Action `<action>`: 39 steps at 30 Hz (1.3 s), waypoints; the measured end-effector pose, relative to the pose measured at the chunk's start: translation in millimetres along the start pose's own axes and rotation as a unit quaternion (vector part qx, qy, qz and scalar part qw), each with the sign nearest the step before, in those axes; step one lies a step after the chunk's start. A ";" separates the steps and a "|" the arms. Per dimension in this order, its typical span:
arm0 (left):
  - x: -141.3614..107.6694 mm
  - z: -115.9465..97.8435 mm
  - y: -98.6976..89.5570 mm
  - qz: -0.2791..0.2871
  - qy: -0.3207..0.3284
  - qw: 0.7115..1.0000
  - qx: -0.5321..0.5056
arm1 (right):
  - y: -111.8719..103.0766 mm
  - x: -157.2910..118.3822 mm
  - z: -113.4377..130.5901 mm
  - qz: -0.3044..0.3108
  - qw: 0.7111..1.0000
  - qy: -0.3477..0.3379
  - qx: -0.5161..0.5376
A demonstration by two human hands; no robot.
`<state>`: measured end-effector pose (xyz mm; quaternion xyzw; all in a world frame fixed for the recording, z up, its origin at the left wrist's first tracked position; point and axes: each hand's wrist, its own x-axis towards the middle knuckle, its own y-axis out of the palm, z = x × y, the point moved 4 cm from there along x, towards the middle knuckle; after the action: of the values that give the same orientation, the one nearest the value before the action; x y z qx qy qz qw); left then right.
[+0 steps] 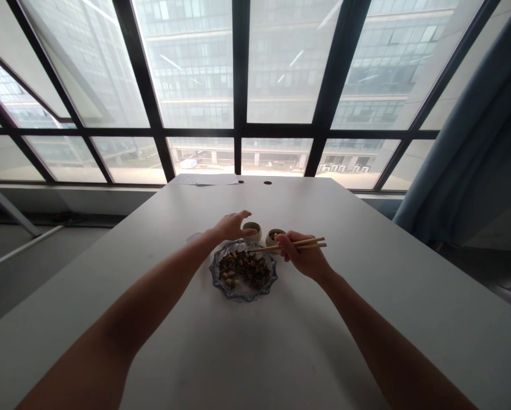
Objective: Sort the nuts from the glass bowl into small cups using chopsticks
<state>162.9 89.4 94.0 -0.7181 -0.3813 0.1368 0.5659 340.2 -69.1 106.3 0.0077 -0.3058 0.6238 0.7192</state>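
- Gripping the chopsticks (267, 249), the right hand (302, 253) is resting its curled fingers around them, beyond and to the right of the glass dish (243, 296); the sticks are lying nearly level, probably so that their tips are meeting the dish's far edge while the forearm is staying clear of it.
- The left hand (233, 226) is spreading thumb and fingers apart about the left cup (257, 236), just beyond the dish, perhaps for steadying it; I cannot tell whether they are pressing on it.
- The right cup (269, 241) is standing just beyond the dish on its right, with some bits showing inside; both cups are seemingly sitting this close for keeping the path over the rim short.
- The dish itself is sitting on the bench (366, 273), its wide scalloped wall presumably keeping the dark pieces (257, 272) and pale pieces (229, 280) from scattering; the paler ones are lying mostly towards its left.
- White papers (208, 179) are lying far beyond the dish, likely out of the way.
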 end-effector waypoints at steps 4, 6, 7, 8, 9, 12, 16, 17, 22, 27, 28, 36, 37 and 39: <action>-43.5 19.5 -26.2 -0.119 0.010 0.993 0.024 | 12.1 -3.0 -2.5 0.099 0.995 0.008 0.020; -69.3 38.3 -34.6 -0.168 -0.014 0.986 0.018 | 10.8 -3.3 -1.3 0.122 0.991 0.036 0.045; -82.2 48.8 -37.0 -0.193 -0.032 0.981 0.012 | 8.0 -2.7 -0.4 0.107 0.992 0.046 0.057; -94.6 59.0 -37.9 -0.217 -0.050 0.975 0.002 | 4.6 -1.9 0.6 0.079 0.993 0.051 0.066; -106.0 68.2 -36.9 -0.235 -0.066 0.970 -0.010 | 1.6 -1.4 1.2 0.044 0.995 0.049 0.070; -132.3 87.3 -26.3 -0.266 -0.099 0.957 -0.062 | 3.2 -2.9 0.6 -0.010 0.998 0.023 0.061; -147.9 93.1 -9.6 -0.266 -0.129 0.944 -0.145 | 20.1 -8.9 -3.4 0.062 0.997 0.014 0.055; -149.6 92.0 -7.4 -0.267 -0.131 0.941 -0.159 | 21.0 -9.8 -3.3 0.059 0.996 0.015 0.059; -152.7 85.1 -2.2 -0.238 -0.155 0.948 -0.146 | 12.7 -10.0 1.4 -0.030 0.996 0.036 0.078; -153.0 82.5 -0.2 -0.211 -0.163 0.957 -0.116 | 14.8 -11.1 1.8 0.013 0.999 0.036 0.034; -153.0 82.1 -0.4 -0.213 -0.161 0.957 -0.113 | 15.8 -11.5 2.0 0.034 0.999 0.024 0.018; -151.8 77.4 -1.1 -0.202 -0.156 0.958 -0.127 | 18.1 -13.5 1.1 0.101 0.994 -0.045 -0.019; -151.8 77.1 -1.1 -0.202 -0.158 0.958 -0.127 | 18.7 -13.9 0.7 0.097 0.994 -0.048 -0.017; -151.6 76.9 -1.1 -0.204 -0.157 0.958 -0.128 | 20.4 -14.8 -0.9 0.090 0.995 -0.042 -0.005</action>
<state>12.3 37.4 34.6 -0.6610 -0.6181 0.0796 0.4179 321.7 -77.4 91.4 0.0027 -0.3381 0.6834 0.6470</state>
